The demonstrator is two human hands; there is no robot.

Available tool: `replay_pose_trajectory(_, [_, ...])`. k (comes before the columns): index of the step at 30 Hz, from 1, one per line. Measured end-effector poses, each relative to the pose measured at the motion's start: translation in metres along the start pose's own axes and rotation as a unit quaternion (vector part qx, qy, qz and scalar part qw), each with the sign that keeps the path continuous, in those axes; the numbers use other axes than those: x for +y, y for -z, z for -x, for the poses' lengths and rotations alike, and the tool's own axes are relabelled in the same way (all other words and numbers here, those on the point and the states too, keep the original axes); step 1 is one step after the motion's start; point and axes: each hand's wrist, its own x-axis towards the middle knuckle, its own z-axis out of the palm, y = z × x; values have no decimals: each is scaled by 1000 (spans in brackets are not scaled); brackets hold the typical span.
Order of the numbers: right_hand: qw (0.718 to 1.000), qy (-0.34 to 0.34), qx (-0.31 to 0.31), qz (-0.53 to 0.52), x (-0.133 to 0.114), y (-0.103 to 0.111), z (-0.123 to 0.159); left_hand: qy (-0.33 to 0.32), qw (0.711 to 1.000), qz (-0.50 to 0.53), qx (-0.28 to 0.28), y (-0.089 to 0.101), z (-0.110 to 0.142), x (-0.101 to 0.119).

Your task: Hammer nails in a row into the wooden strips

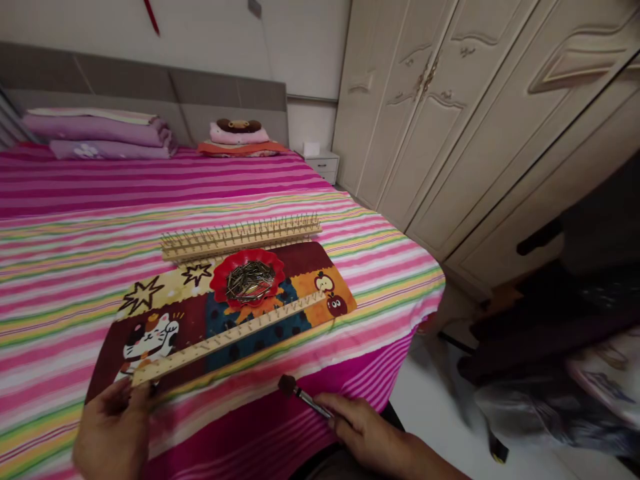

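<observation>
My left hand [117,423] pinches the near end of a long wooden strip [225,338], which has a row of thin metal pins standing along much of it. The strip lies slantwise over a patterned mat [185,370]. In my right hand [360,427] is a brush [311,401] with a dark bristle head, pointing left above the bed's front edge. Behind the strip, a red scalloped bowl [219,280] on the mat holds many metal pins or nails [250,281]. Beyond the bowl lie stacked wooden strips [240,240] with pins sticking up.
Everything rests on a bed with a striped sheet [385,267]. Folded purple bedding [100,133] and a smaller folded pile [240,137] lie by the headboard. A wardrobe [400,113] stands at right, with dark fabric and bags [540,400] near it.
</observation>
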Motion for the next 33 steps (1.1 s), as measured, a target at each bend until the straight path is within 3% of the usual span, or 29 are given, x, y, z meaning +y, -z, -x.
replay_pose_trajectory(3, [1000,2,-1,-5,1,-1,0,41,999,-14,-3,-8,7,21])
replay_pose_trajectory(7, [1000,-10,1,-11,3,1,1,-67,998,-15,-9,-25,22,45])
replay_pose_trajectory(11, [1000,-17,19,-6,9,10,3,-145,989,4,-28,-37,30,45])
replay_pose_trajectory(14, [999,-26,43,-18,21,21,5,-143,988,50,-32,-29,31,41])
replay_pose_trajectory(16, [997,-34,67,-36,34,27,7,-118,992,53,4,-17,33,47])
replay_pose_trajectory(18, [991,-60,92,-75,46,29,8,-118,991,29,53,-7,35,62])
replay_pose_trajectory(20, [980,-100,107,-138,56,27,9,-172,983,26,65,-3,36,83])
replay_pose_trajectory(25, [955,-154,94,-236,61,22,7,-291,956,24,-28,-29,14,143])
replay_pose_trajectory(29, [947,-182,85,-251,62,25,8,-309,935,-114,-134,-59,-14,177])
replay_pose_trajectory(33, [943,-193,79,-260,64,26,9,-332,891,-217,-220,-80,-26,194])
